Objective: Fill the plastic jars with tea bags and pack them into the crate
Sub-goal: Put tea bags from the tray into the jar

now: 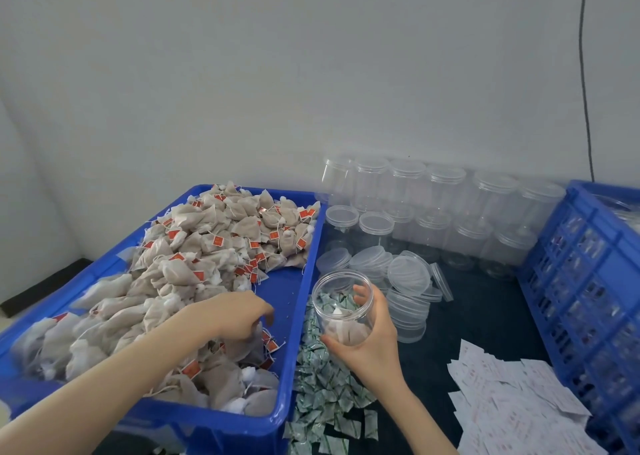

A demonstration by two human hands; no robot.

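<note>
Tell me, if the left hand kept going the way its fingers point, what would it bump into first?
The left hand points down into the tea bags heaped in the blue tray; it seems to be touching them already, though depth is hard to judge.

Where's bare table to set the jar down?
Dark strip between lids, paper slips and crate. Also the bin floor's bare corner. Crowded: green packets under the right hand, empty jars behind.

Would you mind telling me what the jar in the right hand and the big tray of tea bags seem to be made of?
The jar looks like clear, glossy plastic: its contents show through it. The tray looks like opaque blue moulded plastic with a smooth, slightly shiny rim.
</note>
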